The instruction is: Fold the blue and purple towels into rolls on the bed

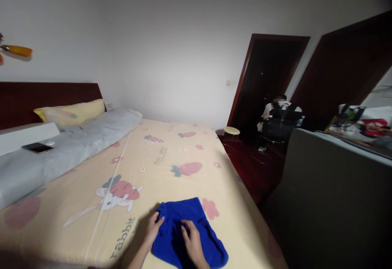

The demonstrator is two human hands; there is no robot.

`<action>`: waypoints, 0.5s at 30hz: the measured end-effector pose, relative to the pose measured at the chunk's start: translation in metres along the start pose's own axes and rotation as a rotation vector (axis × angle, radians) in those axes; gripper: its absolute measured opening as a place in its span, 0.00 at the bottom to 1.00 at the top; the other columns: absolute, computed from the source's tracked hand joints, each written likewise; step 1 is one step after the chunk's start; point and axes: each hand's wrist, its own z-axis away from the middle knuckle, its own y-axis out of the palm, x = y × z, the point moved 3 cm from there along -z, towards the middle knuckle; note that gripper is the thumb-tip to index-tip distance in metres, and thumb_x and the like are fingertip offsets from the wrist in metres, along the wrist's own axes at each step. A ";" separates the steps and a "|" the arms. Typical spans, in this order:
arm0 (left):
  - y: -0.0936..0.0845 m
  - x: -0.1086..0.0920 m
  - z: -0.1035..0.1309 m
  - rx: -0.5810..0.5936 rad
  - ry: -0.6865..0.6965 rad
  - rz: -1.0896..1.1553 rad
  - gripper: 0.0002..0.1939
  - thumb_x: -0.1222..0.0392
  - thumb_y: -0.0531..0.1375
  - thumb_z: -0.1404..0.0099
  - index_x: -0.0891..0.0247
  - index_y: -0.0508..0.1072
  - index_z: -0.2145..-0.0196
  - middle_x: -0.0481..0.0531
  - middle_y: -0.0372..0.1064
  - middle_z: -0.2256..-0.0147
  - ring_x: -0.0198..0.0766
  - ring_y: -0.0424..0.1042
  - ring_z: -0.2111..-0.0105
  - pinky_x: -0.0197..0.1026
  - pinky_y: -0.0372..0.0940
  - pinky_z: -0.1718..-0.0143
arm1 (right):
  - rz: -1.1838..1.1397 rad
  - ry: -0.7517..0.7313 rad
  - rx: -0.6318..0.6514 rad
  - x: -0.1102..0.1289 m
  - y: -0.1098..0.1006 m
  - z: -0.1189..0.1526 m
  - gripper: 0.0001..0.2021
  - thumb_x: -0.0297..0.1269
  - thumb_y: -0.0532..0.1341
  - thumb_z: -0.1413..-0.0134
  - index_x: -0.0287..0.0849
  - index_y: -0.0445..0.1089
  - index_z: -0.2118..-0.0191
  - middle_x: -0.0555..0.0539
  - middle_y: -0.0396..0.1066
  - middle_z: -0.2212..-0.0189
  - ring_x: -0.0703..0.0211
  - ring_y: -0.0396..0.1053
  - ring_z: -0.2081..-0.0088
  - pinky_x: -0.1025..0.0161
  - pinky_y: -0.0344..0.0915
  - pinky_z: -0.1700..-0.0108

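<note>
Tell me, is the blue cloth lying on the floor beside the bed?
No, the blue cloth lies on the yellow bedsheet, with the left hand and right hand on it.

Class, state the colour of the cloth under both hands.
Bright blue cloth, plain; shown in the head view.

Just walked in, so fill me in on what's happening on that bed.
A person stands at the foot of the bed with both hands on a blue cloth spread on the cartoon-print sheet. The left hand grips the cloth's left edge; the right hand presses flat on its middle. A grey rolled duvet and a yellow pillow lie near the headboard, with a phone beside them. Another person sits by the dark doorway.
</note>
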 end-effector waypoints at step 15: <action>0.049 -0.019 0.018 0.312 0.102 0.355 0.23 0.36 0.65 0.52 0.58 0.65 0.75 0.40 0.58 0.79 0.33 0.61 0.76 0.37 0.57 0.72 | -0.076 0.105 -0.006 0.003 0.017 -0.006 0.18 0.51 0.57 0.49 0.42 0.70 0.78 0.49 0.71 0.79 0.57 0.66 0.73 0.64 0.59 0.69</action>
